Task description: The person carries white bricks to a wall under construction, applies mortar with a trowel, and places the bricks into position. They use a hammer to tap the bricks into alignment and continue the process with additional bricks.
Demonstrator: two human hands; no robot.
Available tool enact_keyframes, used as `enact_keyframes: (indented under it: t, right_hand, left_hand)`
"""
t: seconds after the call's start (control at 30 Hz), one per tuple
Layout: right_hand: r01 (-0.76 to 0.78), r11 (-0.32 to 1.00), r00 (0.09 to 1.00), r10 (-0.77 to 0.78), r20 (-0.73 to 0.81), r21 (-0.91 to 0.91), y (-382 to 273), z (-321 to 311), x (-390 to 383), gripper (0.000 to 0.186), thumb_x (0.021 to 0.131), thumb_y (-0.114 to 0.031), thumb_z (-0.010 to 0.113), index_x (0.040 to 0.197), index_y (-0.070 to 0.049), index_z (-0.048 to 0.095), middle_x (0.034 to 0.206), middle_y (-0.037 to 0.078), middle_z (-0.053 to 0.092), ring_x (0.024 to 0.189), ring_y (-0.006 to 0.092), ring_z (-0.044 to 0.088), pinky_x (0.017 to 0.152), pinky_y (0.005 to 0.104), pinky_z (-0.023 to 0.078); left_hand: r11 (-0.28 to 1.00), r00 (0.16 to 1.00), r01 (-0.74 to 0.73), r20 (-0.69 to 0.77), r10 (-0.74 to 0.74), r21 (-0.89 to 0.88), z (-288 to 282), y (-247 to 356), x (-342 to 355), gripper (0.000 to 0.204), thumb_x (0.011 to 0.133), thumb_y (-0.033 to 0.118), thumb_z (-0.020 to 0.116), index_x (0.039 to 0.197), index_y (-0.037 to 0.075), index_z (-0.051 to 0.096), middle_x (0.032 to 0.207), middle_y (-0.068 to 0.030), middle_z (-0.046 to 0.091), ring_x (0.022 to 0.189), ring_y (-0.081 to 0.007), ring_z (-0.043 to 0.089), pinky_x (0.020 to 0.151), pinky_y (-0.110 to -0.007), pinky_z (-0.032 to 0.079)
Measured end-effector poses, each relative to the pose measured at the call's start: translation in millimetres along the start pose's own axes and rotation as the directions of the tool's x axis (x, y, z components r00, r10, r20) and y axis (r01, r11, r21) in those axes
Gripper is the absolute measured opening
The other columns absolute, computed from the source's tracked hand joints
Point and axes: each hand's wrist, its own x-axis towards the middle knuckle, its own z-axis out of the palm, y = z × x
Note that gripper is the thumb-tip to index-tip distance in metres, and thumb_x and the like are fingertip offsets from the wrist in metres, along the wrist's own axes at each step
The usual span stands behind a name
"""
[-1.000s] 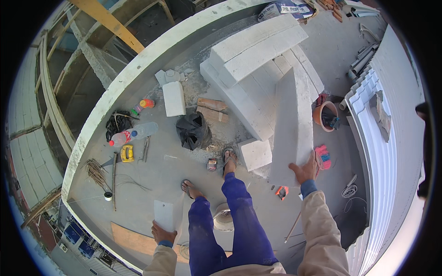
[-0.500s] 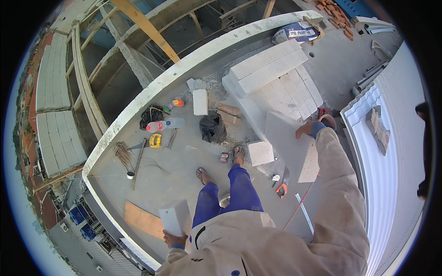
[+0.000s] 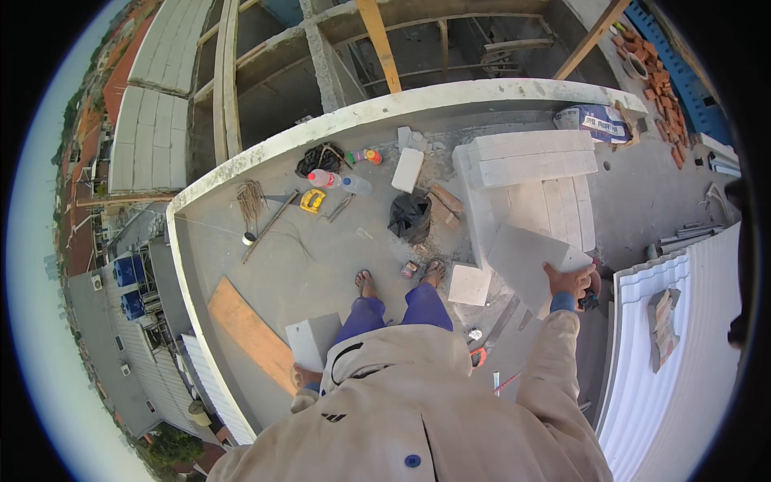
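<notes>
My left hand (image 3: 305, 377) grips the lower end of a grey-white aerated concrete block (image 3: 315, 341) beside my left leg. On the right, my right hand (image 3: 569, 281) is on the edge of a larger, tilted grey block (image 3: 526, 261), with fingers over its corner; its far side is hidden. That block is right against a stack of white blocks (image 3: 526, 165). A small cut block (image 3: 469, 284) lies between it and my feet. Close to my right forearm is a saw with an orange handle (image 3: 478, 357), partly covered by my jacket.
A brown board (image 3: 250, 329) lies along the low parapet (image 3: 181, 265) at left. Ahead are a black bag (image 3: 409, 217), a yellow-handled saw (image 3: 312, 200), bottles (image 3: 324, 181) and a loose white block (image 3: 408, 170). Corrugated white sheets (image 3: 654, 321) stand at right.
My view has turned, so the scene sits differently. The right-hand block has tilted, showing its broad face, and my right hand has shifted along its edge. The left block stays in my left hand.
</notes>
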Motion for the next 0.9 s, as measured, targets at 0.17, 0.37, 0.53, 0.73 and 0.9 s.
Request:
enact_keyframes:
  t: [0.17,0.37,0.53,0.73,0.9]
  right_hand:
    - [0.116,0.993,0.993,-0.115,-0.028,0.022,5,-1,-2,0.138,0.063,-0.043,0.087,0.164,-0.006,0.001,0.152,0.032,0.036,0.136,0.0494,0.046,0.116,0.0538,0.041]
    - [0.152,0.988,0.987,-0.153,-0.046,-0.024,-7,8,-2,0.138,0.055,-0.036,0.091,0.164,-0.017,0.008,0.153,0.031,0.039,0.138,0.0472,0.046,0.114,0.0566,0.041]
    - [0.309,0.937,0.945,-0.321,-0.055,-0.161,-15,12,-106,0.139,0.058,-0.034,0.09,0.165,-0.007,0.005,0.152,0.031,0.037,0.139,0.0491,0.043,0.116,0.0534,0.04]
    - [0.44,0.888,0.893,-0.448,-0.039,-0.129,-67,-13,-168,0.14,0.052,-0.032,0.092,0.164,-0.008,0.012,0.151,0.03,0.04,0.139,0.0473,0.044,0.116,0.0527,0.041]
    - [0.511,0.846,0.86,-0.501,-0.101,0.153,-119,-44,-248,0.128,0.05,-0.025,0.09,0.157,0.006,0.026,0.145,0.032,0.05,0.133,0.0454,0.052,0.115,0.0481,0.043]
  left_hand:
    - [0.983,0.999,0.048,0.0,-0.048,-0.176,16,18,11,0.138,0.059,0.051,0.093,0.161,0.008,0.01,0.152,-0.0264,0.038,0.143,-0.0465,0.038,0.12,-0.053,0.034]
    - [0.966,0.997,0.056,0.059,-0.042,-0.252,14,26,22,0.139,0.061,0.049,0.094,0.163,0.01,0.007,0.155,-0.0265,0.037,0.146,-0.0472,0.035,0.121,-0.051,0.034]
    - [0.953,0.985,0.131,0.146,-0.094,-0.272,2,15,55,0.137,0.063,0.035,0.095,0.164,0.012,0.005,0.157,-0.0255,0.035,0.147,-0.0455,0.035,0.121,-0.049,0.036]
    - [0.931,0.932,0.298,0.276,-0.235,-0.211,-29,-5,128,0.14,0.062,0.029,0.095,0.165,0.017,0.001,0.162,-0.0206,0.03,0.15,-0.0423,0.032,0.123,-0.05,0.033]
    - [0.926,0.905,0.345,0.317,-0.285,-0.154,-67,-3,224,0.14,0.061,0.028,0.095,0.165,0.019,0.001,0.161,-0.0179,0.032,0.15,-0.0395,0.033,0.123,-0.05,0.035]
